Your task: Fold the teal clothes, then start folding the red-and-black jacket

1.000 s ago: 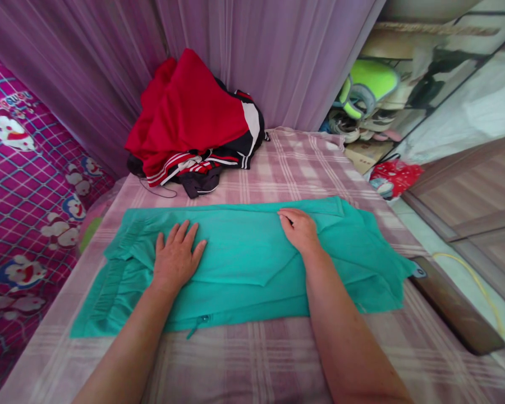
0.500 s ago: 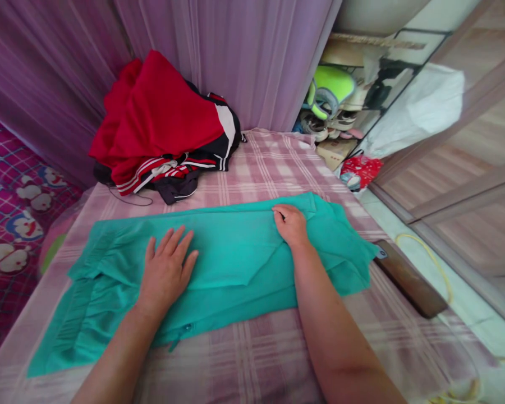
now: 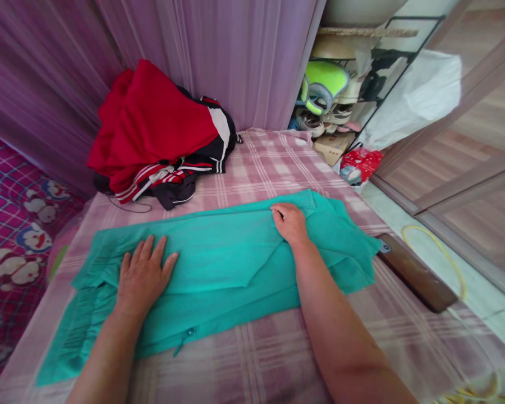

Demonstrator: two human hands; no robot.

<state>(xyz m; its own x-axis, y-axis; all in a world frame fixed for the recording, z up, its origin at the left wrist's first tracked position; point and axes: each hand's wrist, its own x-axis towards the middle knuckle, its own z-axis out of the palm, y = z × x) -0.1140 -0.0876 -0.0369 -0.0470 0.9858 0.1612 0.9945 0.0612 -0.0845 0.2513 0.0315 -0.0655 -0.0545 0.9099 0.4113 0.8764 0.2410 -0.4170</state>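
Observation:
A pair of teal pants (image 3: pixel 223 252) lies lengthwise across a checked cloth, its gathered elastic waistband at the left and one leg folded over the other. My left hand (image 3: pixel 145 272) rests flat on the fabric near the waistband, fingers spread. Toward the right end, my right hand (image 3: pixel 291 223) is closed on the upper edge of the pants, close to a hem; its fingertips are curled under and partly hidden. A drawstring end (image 3: pixel 183 339) sticks out along the near edge.
Crumpled red and black clothes (image 3: pixel 160 123) sit at the back left against a purple curtain (image 3: pixel 244 62). A brown phone (image 3: pixel 418 275) lies right of the pants, with a yellow cable (image 3: pixel 440 249) behind it. Shoes (image 3: pixel 311 120) fill a rack at the back right.
My left hand has slid left along the pants toward the waistband. My right hand stays closed at the same spot on the fabric. The camera view has shifted slightly.

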